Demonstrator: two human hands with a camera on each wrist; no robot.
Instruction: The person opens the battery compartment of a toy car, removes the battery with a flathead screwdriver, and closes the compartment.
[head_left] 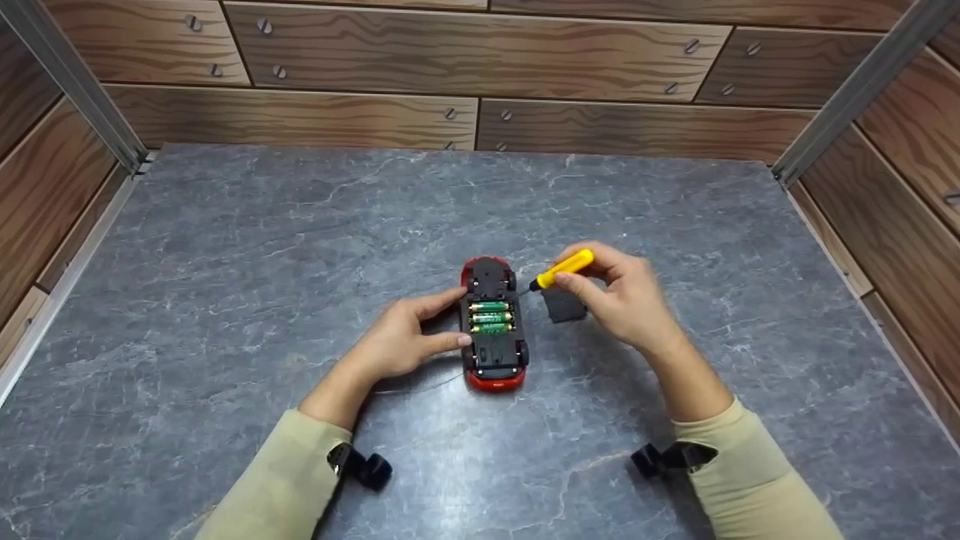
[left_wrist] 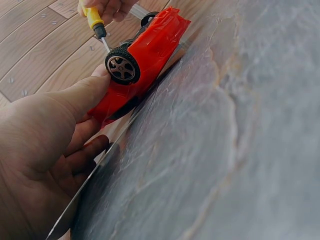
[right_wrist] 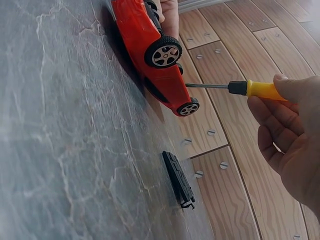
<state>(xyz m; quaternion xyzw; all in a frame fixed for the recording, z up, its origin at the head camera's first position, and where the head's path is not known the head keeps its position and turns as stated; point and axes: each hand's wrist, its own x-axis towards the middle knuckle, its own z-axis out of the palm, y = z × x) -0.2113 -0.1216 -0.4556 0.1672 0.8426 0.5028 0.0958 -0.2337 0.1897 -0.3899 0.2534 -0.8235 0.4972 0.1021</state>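
Observation:
A red toy car (head_left: 496, 381) lies upside down, black underside up, with three green batteries (head_left: 491, 317) showing in its uncovered compartment. My left hand (head_left: 401, 337) holds the car by its left side, the thumb beside a wheel (left_wrist: 122, 68) in the left wrist view. Between thumb and fingers, my right hand (head_left: 626, 304) grips a yellow screwdriver (head_left: 566, 268) with a black collar. Its metal shaft (right_wrist: 209, 86) slants down to the car's underside, close by the battery compartment. The black battery cover (head_left: 564, 306) lies just right of the car, below the right hand.
The grey marbled tabletop (head_left: 337, 225) runs to a wood-patterned back wall (head_left: 480, 52), with similar panels at both sides. Metal posts (head_left: 847, 97) stand at the back corners. A small black camera (head_left: 367, 469) is strapped at each wrist.

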